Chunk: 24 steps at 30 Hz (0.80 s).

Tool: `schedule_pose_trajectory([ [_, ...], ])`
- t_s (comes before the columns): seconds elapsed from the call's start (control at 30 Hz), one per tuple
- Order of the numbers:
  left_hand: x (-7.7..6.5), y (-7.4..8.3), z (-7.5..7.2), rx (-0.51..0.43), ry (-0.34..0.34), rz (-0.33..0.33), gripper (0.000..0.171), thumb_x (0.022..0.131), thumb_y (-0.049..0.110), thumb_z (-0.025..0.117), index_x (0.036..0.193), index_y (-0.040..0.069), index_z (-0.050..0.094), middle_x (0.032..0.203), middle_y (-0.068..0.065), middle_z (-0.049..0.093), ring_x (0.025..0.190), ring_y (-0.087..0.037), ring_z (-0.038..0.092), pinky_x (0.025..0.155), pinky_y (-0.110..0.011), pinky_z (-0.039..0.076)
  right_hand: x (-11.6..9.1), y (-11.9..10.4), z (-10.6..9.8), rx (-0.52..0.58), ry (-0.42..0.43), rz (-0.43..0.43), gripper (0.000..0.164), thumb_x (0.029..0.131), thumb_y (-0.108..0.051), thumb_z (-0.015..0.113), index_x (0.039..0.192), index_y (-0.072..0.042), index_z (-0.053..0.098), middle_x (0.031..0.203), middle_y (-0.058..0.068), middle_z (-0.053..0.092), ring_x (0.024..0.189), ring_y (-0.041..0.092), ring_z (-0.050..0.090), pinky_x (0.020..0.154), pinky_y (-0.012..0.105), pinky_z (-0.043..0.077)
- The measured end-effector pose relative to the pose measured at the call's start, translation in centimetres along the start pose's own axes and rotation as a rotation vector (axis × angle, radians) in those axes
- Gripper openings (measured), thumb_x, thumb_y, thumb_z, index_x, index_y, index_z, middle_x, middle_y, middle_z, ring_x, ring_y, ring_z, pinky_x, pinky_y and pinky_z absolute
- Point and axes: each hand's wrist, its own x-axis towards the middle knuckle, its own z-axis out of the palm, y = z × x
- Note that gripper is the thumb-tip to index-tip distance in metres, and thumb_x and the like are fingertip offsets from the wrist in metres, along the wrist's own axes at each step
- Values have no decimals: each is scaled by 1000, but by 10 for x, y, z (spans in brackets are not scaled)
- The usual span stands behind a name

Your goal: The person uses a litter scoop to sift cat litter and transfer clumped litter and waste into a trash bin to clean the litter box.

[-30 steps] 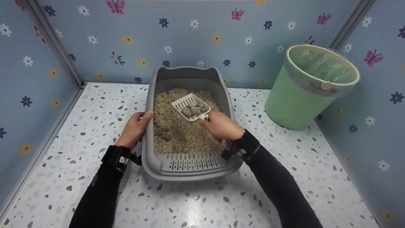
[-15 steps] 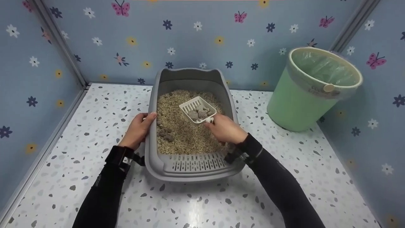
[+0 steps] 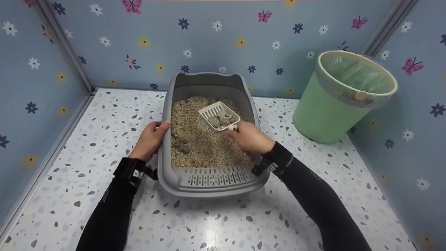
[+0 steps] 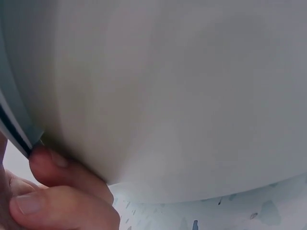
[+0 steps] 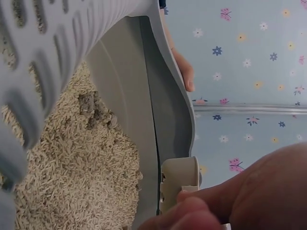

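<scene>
Several clumps [image 3: 224,121] lay in the scoop [image 3: 212,111] gripped by the right hand [image 3: 251,137]; the left hand [image 3: 148,142] clasped the tray [image 3: 166,150]'s side rim.

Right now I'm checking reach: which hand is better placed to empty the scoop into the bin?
Probably the right hand: it holds the loaded scoop and is nearer the green bin, while the left hand grips the litter box by its left rim.

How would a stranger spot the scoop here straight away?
Find the gray tray standing on the speckled surface. Over its tan litter, the right hand holds the small scoop. Unlike the tray, which is also slotted, it is cream-colored and carries grayish clumps.
</scene>
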Motion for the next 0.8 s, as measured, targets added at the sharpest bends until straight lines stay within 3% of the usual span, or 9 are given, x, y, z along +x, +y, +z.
schedule_pose_trajectory([
  [0.07,0,0,0,4,-4,1,85,108,67,62,152,-5,48,99,-8,61,62,-9,51,49,-25,43,1,3,-2,0,14,-21,25,117,-31,60,126,-8,67,73,-5,49,52,10,46,44,26,43],
  [0.27,-1,-1,-2,2,-12,-12,86,109,67,61,156,-4,45,98,-7,60,62,-9,50,48,-27,45,8,9,-3,-69,28,-60,31,118,-33,58,98,-9,64,68,-7,44,51,9,41,46,26,39],
  [0.3,-1,-1,-2,0,-16,-16,86,108,67,61,156,-4,45,97,-7,59,62,-9,50,48,-27,44,8,10,-3,-74,28,-62,30,118,-33,58,100,-10,64,68,-7,44,51,9,41,46,27,39],
  [0.4,-1,-1,1,5,-16,-22,88,108,67,62,155,-5,45,100,-8,61,63,-9,53,48,-27,46,2,11,-5,-75,3,-54,26,118,-31,59,124,-8,69,73,-5,48,52,10,43,46,27,43],
  [0.47,1,0,3,6,-22,-23,89,107,67,63,155,-6,46,101,-9,61,64,-9,54,49,-26,47,-5,10,-7,-70,-34,-45,37,118,-29,59,148,-9,63,76,-3,51,53,10,46,46,28,45],
  [0.53,2,2,3,12,-18,-22,89,107,68,63,154,-6,47,102,-9,62,65,-10,55,49,-26,47,-5,7,-8,-60,-57,-25,45,118,-30,59,158,-9,56,78,-2,53,53,10,48,45,28,47],
  [0.63,3,2,1,24,-7,-22,90,106,70,63,153,-5,47,104,-11,62,66,-11,57,49,-27,48,7,0,-5,-77,-45,14,36,119,-34,56,135,-4,66,71,-2,56,49,11,50,43,26,45],
  [0.73,3,0,1,42,5,-26,91,106,71,62,154,-5,48,109,-12,63,72,-13,62,53,-29,53,14,-5,-2,-110,-29,36,35,120,-37,54,109,-6,63,65,-1,57,45,12,53,42,27,46],
  [0.8,4,0,2,47,7,-27,90,106,70,62,154,-5,48,111,-14,63,75,-14,64,54,-29,55,7,-7,-1,-117,-43,17,34,120,-36,54,110,-5,63,67,-1,56,46,13,53,43,29,48],
])
